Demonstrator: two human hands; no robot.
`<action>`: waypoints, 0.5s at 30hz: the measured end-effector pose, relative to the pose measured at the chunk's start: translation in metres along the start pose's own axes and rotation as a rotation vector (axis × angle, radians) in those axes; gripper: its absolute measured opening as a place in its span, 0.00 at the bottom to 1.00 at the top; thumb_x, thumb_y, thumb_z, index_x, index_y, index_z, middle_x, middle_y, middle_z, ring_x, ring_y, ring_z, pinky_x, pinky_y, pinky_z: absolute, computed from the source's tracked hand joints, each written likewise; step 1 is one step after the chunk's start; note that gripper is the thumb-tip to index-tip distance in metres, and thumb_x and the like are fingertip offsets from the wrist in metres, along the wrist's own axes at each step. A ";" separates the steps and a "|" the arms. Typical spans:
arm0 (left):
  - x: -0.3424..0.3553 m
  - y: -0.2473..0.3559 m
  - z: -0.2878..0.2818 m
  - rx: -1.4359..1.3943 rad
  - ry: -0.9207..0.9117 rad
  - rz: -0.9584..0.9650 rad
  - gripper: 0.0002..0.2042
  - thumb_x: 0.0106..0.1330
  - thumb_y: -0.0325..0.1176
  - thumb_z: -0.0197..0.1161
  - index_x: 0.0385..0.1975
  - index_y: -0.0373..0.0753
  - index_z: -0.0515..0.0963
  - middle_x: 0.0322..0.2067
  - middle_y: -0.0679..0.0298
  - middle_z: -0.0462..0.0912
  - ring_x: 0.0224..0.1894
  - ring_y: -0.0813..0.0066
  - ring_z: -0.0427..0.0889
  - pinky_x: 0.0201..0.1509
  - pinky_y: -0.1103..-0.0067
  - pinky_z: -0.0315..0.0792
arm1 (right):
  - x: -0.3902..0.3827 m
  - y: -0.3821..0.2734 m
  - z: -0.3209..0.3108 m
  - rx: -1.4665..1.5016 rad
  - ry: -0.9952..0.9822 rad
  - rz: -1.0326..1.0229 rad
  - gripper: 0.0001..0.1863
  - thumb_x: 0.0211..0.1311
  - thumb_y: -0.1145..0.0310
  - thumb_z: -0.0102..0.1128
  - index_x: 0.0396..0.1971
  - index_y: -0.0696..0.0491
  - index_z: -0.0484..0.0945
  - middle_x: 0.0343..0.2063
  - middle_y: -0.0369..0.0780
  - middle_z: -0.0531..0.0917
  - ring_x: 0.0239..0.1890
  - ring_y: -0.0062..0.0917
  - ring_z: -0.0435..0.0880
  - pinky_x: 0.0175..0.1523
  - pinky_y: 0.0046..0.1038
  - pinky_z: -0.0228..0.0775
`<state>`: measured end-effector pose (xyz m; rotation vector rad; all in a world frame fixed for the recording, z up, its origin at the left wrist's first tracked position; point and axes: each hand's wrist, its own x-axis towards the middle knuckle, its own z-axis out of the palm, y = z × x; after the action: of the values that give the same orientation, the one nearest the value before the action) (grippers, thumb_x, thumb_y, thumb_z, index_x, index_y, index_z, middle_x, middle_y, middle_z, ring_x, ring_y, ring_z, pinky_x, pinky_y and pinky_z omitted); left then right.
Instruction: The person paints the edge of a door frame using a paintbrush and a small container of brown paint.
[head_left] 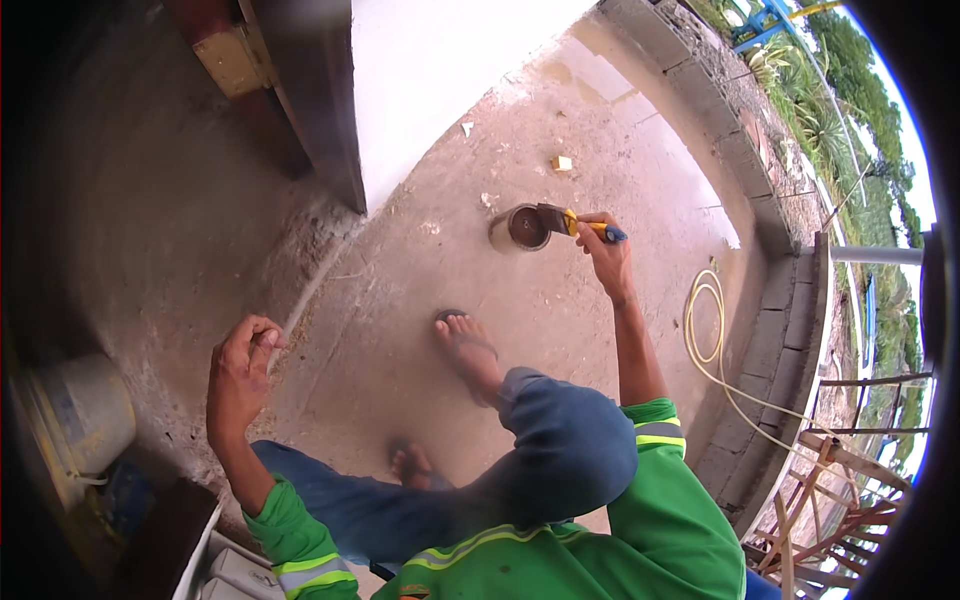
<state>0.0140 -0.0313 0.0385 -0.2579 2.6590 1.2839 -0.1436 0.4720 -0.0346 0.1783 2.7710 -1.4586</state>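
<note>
My right hand [606,258] is closed round the yellow and blue handle of a paintbrush [572,221]. The brush's dark bristle end is at the rim of a small can [505,232] that stands on the floor. Inside the can is something brown; how full it is I cannot tell. My left hand [243,358] hangs in the air at the left, its fingers loosely bent and partly apart. Nothing shows in it. The dark edge of a door or frame [345,150] is ahead of that hand.
A small yellowish block [561,163] lies beyond the can. Right of it runs a low block wall [765,340] with a coiled pale hose [708,330]. A bucket [95,410] stands at the left. My sandalled feet [472,355] are on the concrete floor [390,290].
</note>
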 end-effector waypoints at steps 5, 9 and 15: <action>0.006 0.009 -0.016 0.044 0.014 -0.033 0.10 0.76 0.33 0.50 0.36 0.34 0.75 0.28 0.58 0.83 0.30 0.64 0.81 0.38 0.71 0.73 | -0.019 0.038 -0.001 0.393 0.073 0.091 0.11 0.69 0.65 0.60 0.42 0.58 0.80 0.27 0.35 0.81 0.29 0.16 0.76 0.35 0.20 0.66; 0.003 0.003 -0.041 0.100 -0.050 -0.125 0.15 0.77 0.38 0.49 0.33 0.33 0.75 0.27 0.61 0.82 0.26 0.75 0.74 0.34 0.77 0.67 | -0.034 0.083 0.030 0.844 0.214 0.174 0.14 0.71 0.61 0.58 0.43 0.57 0.79 0.25 0.35 0.79 0.26 0.20 0.73 0.34 0.24 0.64; 0.005 -0.044 -0.068 0.055 0.001 -0.127 0.13 0.75 0.38 0.54 0.35 0.33 0.75 0.26 0.60 0.83 0.29 0.71 0.79 0.38 0.73 0.72 | -0.055 0.154 0.050 1.543 0.287 0.217 0.23 0.74 0.48 0.49 0.39 0.55 0.78 0.27 0.38 0.77 0.31 0.28 0.72 0.37 0.29 0.65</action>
<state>0.0132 -0.1119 0.0456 -0.4125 2.6272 1.1715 -0.0759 0.5119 -0.1861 0.6330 0.9872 -3.1429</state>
